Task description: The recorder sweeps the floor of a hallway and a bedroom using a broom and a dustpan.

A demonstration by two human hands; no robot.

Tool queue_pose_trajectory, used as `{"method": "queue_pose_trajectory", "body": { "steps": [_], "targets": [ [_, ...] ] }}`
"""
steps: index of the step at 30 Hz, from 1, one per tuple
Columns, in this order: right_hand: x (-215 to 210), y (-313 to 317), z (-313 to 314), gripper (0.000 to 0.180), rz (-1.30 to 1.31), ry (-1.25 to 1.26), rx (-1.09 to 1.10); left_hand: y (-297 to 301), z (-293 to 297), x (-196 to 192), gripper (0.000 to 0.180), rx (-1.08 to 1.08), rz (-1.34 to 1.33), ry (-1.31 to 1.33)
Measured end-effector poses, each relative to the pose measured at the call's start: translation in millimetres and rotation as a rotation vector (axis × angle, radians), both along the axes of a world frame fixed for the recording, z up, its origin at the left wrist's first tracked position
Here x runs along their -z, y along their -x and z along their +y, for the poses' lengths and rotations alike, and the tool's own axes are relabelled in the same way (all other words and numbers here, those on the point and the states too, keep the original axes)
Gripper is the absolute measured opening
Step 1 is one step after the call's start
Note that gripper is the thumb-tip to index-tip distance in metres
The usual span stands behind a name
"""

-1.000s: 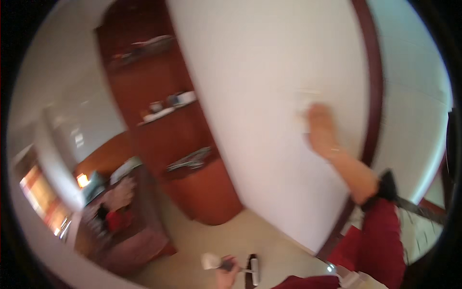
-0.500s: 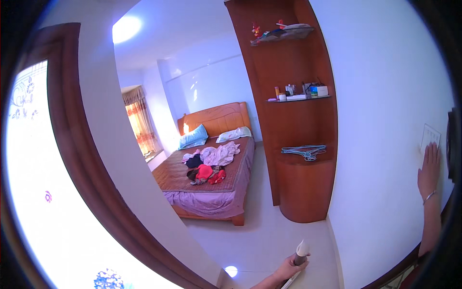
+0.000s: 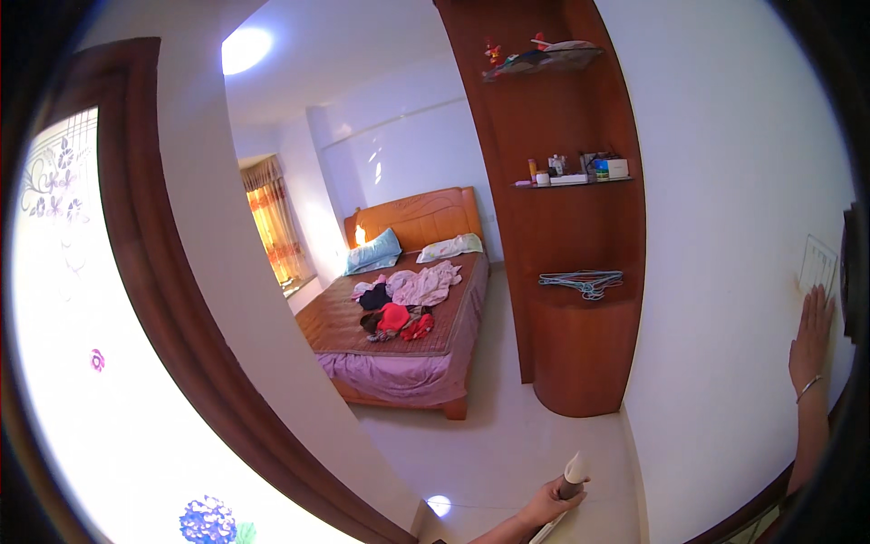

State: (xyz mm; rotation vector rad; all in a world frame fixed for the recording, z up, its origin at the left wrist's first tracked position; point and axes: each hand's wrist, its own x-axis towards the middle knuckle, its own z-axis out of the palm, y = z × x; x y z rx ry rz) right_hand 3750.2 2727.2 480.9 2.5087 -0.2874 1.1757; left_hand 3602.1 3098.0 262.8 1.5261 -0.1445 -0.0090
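White wall on my right, bedroom ahead through the doorway.

I see the wall (image 3: 725,227) filling the right side, with a tall curved wooden shelf unit (image 3: 580,272) set against it and a bed (image 3: 399,317) strewn with clothes farther in, under a wooden headboard. My right hand (image 3: 811,337) lies flat and open on the wall, fingers spread upward, just below a pale switch plate (image 3: 817,265); a thin bracelet circles that wrist. My left hand (image 3: 551,497) is low at the bottom edge, closed around a slim pale-tipped handle (image 3: 573,473) that points up over the tiled floor (image 3: 507,435).
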Motion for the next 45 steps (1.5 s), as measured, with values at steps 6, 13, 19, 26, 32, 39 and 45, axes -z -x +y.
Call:
{"method": "queue_pose_trajectory", "body": {
  "steps": [6, 13, 19, 26, 32, 39, 45],
  "targets": [
    [1.9, 21.1, -13.5, 0.067, -0.038, -0.170, -0.123, -6.2, -2.9, 8.0, 0.029, 0.029, -0.020, -0.005],
    [-10.1, -45.9, 11.4, 0.054, -0.067, -0.084, -0.140, -9.7, 16.8, -5.6, 0.028, -0.160, -0.038, 0.052],
    [-16.5, -2.3, -24.1, 0.051, -0.040, 0.138, -0.099, -25.4, -7.1, -11.9, 0.032, -0.063, -0.011, -0.006],
    [-9.6, 0.0, -21.0, 0.055, -0.019, 0.168, -0.080, -14.5, -6.4, -7.4, 0.032, -0.118, -0.076, 0.021],
    [-27.9, 1.8, -23.7, 0.056, -0.109, 0.161, -0.018, -18.0, -9.6, -6.8, 0.031, -0.120, -0.093, 0.023],
    [-30.0, -26.8, 12.5, 0.050, -0.169, -0.067, -0.067, -6.1, 12.0, 0.2, 0.021, -0.148, -0.028, 0.068],
    [-9.8, 37.6, -17.6, 0.070, -0.183, -0.162, -0.024, -9.7, 9.4, 4.3, 0.023, 0.008, -0.052, -0.010]
  ]
}}
